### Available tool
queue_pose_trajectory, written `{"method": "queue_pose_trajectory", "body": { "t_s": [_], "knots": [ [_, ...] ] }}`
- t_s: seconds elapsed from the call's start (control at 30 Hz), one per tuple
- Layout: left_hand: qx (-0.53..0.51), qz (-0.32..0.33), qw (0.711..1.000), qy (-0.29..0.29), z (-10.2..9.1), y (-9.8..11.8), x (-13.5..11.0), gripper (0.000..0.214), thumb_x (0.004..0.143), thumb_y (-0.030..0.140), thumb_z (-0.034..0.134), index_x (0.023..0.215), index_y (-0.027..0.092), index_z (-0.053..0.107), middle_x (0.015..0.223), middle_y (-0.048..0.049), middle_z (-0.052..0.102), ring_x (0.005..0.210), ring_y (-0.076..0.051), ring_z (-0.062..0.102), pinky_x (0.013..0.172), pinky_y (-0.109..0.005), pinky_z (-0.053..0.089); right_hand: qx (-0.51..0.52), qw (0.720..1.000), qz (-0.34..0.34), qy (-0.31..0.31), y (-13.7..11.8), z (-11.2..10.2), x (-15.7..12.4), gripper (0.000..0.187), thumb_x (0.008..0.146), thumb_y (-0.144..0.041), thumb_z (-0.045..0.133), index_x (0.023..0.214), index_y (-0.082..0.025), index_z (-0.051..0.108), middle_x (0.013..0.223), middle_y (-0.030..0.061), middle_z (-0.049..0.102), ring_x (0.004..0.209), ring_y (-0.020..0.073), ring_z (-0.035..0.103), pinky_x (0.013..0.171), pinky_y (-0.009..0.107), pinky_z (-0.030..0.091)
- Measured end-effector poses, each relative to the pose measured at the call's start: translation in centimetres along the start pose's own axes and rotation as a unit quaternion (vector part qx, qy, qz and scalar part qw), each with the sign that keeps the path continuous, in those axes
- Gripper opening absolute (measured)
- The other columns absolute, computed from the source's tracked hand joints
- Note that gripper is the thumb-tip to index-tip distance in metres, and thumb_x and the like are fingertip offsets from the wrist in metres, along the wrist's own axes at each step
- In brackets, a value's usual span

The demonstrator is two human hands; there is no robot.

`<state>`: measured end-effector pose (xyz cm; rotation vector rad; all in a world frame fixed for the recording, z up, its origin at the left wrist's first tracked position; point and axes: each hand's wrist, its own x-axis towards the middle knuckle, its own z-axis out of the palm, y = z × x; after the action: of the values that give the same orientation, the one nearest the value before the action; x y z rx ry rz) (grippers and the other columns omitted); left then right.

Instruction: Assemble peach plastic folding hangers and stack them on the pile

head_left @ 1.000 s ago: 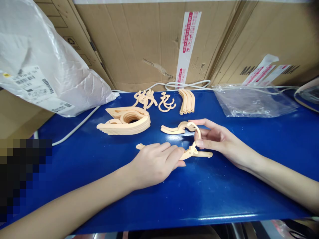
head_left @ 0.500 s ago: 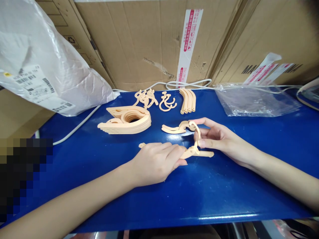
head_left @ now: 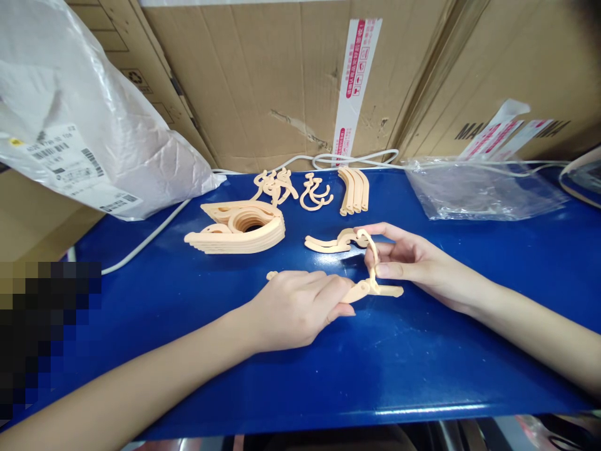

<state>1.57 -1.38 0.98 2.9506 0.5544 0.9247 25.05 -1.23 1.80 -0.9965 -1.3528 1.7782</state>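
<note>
On the blue table [head_left: 197, 351], my left hand [head_left: 293, 308] is closed over a long peach-coloured plastic piece [head_left: 385, 290] that lies flat; its two ends stick out on either side of the hand. My right hand [head_left: 413, 263] pinches a curved peach hook piece [head_left: 372, 247] that stands upright on the flat piece near its right end. Just behind the hands lies a loose curved piece [head_left: 326, 243].
A stack of flat peach parts [head_left: 237, 227] lies at the centre left, with small hook parts [head_left: 315, 191] and curved strips [head_left: 354, 189] behind. A white plastic bag [head_left: 84, 119] is at the left, a clear bag [head_left: 479, 191] at the right, cardboard boxes [head_left: 282, 75] and a white cable [head_left: 145, 237] behind.
Both hands have stayed almost in place. The flat piece and the hook on it have shifted slightly; the left end of the flat piece now sits a little further right.
</note>
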Motion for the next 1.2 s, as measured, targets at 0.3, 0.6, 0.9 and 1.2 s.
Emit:
{"method": "queue_pose_trajectory", "body": {
  "t_s": [0.3,0.6,0.9,1.2],
  "knots": [
    [0.002,0.007,1.000,-0.004,0.07,0.08,0.04,0.037,0.106,0.030,0.025,0.092,0.013,0.055,0.065,0.0019,0.061,0.054,-0.010,0.060,0.046,-0.024,0.042,0.013,1.000,0.015,-0.013,0.04,-0.48,0.03,0.048,0.078,-0.021,0.076,0.122,-0.026,0.056,0.079,-0.0059,0.061,0.069,0.0051,0.056,0.065,0.017,0.044],
    [0.011,-0.015,1.000,-0.005,-0.01,0.04,-0.03,0.038,0.105,0.031,0.027,0.089,0.013,0.056,0.062,0.0024,0.059,0.051,-0.010,0.058,0.044,-0.024,0.038,0.033,0.999,0.014,0.013,-0.05,-0.76,0.10,0.046,0.080,-0.021,0.075,0.122,-0.030,0.059,0.082,-0.0060,0.064,0.073,0.0043,0.060,0.072,0.016,0.046],
    [0.015,-0.028,0.999,-0.007,0.01,-0.03,-0.06,0.038,0.105,0.032,0.026,0.089,0.014,0.056,0.061,0.0027,0.060,0.049,-0.010,0.056,0.044,-0.024,0.037,0.044,0.998,0.008,0.033,0.23,-0.83,0.03,0.060,0.079,-0.022,0.076,0.133,-0.035,0.053,0.084,-0.0057,0.066,0.074,0.0057,0.061,0.074,0.019,0.047],
    [0.015,-0.032,0.999,-0.014,-0.01,-0.07,-0.04,0.038,0.105,0.033,0.027,0.088,0.014,0.056,0.060,0.0031,0.058,0.047,-0.010,0.053,0.043,-0.024,0.036,0.004,1.000,-0.003,0.020,-0.05,-0.44,-0.03,0.062,0.078,-0.022,0.076,0.134,-0.035,0.053,0.080,-0.0049,0.063,0.071,0.0089,0.057,0.071,0.024,0.047]
  ]
}}
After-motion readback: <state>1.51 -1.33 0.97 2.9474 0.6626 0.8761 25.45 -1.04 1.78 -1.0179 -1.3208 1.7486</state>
